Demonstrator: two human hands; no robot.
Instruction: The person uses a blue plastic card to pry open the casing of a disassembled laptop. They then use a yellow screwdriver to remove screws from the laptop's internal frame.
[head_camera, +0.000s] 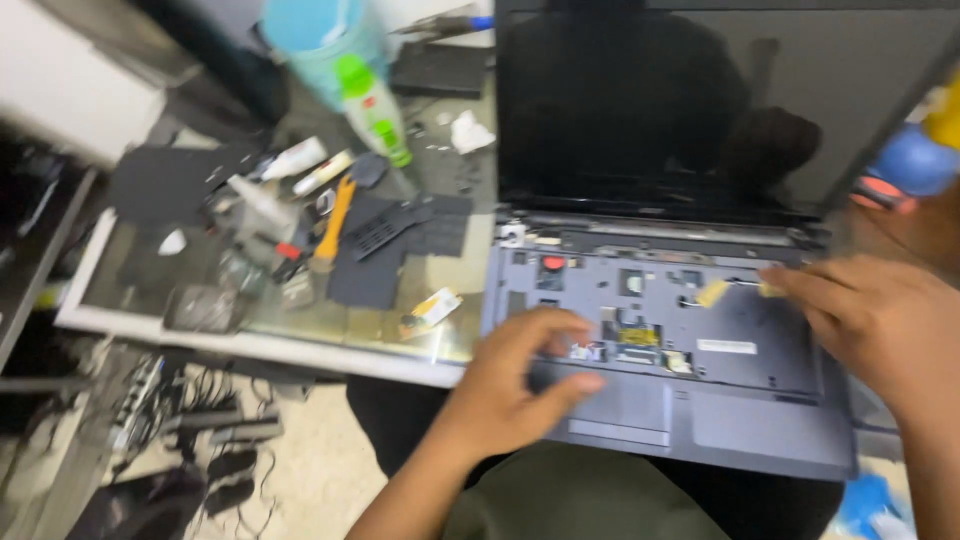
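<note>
On the person's lap, with its front edge hanging past the rim of the glass-topped table (260, 345), sits an opened laptop (760, 420) whose keyboard is off, so that the grey-blue inner deck with its slots, ribbon connectors and a small red dot shows. Its dark screen (620, 110) stands upright behind and reflects a shadowy figure. The left hand (510, 385) rests on the deck's lower left part, fingers curled and loosely spread, the thumb stretched toward the touchpad area and the fingertips touching the deck near a small connector; it pinches nothing that can be made out. The right hand (880, 320) lies over the deck's right side, fingers held close together and pointing left, their tips just beside a small yellowish tab (712, 292); whether it grips the tab cannot be told through the blur. Left of the laptop, the table carries a clutter of things: an orange-handled tool (333, 222), black plastic panels (385, 245), a bottle with a green cap (368, 105) and a blue container (310, 35). Cables lie on the floor below (210, 430).
</note>
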